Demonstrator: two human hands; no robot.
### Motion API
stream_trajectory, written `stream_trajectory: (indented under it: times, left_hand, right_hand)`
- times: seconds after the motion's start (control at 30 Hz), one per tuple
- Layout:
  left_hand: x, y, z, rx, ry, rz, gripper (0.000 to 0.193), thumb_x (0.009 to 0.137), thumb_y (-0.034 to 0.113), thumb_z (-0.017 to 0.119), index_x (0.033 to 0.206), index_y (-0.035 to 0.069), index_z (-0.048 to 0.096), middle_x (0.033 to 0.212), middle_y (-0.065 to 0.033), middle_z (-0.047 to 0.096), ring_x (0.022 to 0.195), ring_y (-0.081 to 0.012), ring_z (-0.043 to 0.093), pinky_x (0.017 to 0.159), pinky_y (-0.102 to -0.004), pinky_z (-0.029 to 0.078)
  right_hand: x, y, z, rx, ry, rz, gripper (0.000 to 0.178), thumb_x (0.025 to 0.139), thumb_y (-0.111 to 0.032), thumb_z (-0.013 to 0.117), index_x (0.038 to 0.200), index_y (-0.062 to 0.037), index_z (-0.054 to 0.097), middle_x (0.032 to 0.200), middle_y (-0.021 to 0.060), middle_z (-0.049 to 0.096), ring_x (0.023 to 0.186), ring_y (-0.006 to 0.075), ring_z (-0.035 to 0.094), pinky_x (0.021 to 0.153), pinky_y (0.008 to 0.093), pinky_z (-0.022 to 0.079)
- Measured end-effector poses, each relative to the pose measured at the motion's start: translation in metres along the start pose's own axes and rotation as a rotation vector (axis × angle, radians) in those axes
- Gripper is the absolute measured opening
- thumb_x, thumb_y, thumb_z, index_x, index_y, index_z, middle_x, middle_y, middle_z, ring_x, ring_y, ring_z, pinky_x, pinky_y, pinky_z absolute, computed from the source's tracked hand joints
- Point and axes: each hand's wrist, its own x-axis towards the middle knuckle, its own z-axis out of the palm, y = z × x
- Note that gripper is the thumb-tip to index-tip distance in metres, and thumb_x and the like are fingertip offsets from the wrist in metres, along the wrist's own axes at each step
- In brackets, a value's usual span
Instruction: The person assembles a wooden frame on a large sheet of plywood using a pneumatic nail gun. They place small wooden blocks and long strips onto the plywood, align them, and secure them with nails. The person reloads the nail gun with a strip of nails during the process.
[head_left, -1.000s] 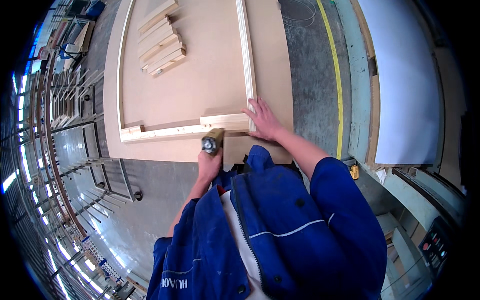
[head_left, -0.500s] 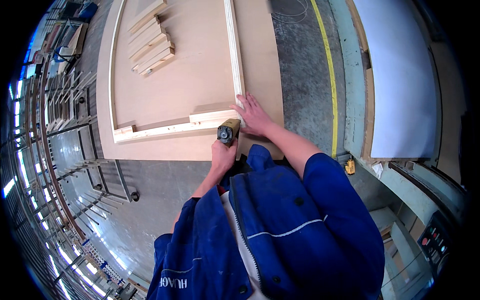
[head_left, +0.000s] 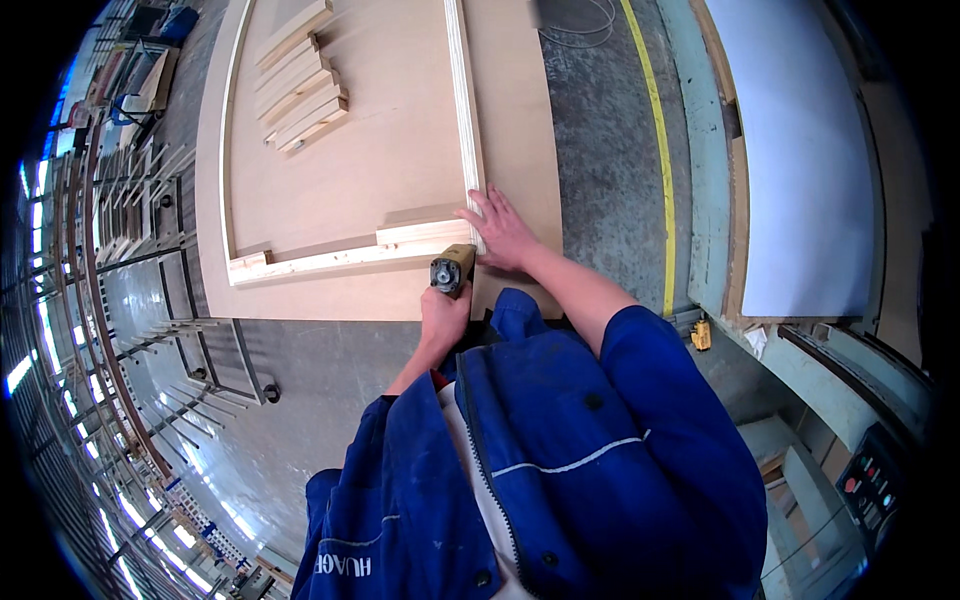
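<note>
My left hand is wrapped round the grip of a yellow and black nail gun. The tool's nose points away from me at the near right corner of a wooden frame and is hidden under its body. My right hand lies over that corner with fingers spread, resting on the right side rail. Just left of the nail gun, a short wood block sits against the inner side of the near rail. A smaller block lies at the near left corner.
Beneath the frame is a large brown board. Several short wood pieces lie inside the frame. To the right stands a bench with a white sheet, and a yellow tool by its side. A wheeled metal rack stands at left.
The nail gun and my left hand have shifted slightly toward me and left. My right hand stays on the frame's corner.
</note>
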Motion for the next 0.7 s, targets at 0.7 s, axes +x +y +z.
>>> stream_trajectory:
  times: [0.7]
  left_hand:
    - [0.035,0.007,0.002,0.03,0.053,0.049,0.033,0.09,0.024,0.07,0.1,-0.007,0.072,0.076,-0.0257,0.071,0.077,-0.0362,0.075,0.07,-0.0455,0.056]
  right_hand:
    - [0.0,0.003,-0.003,0.07,-0.002,-0.011,0.104,0.068,-0.034,0.091,0.154,-0.0223,0.034,0.162,0.0192,0.023,0.152,0.0501,0.016,0.129,0.0534,0.015]
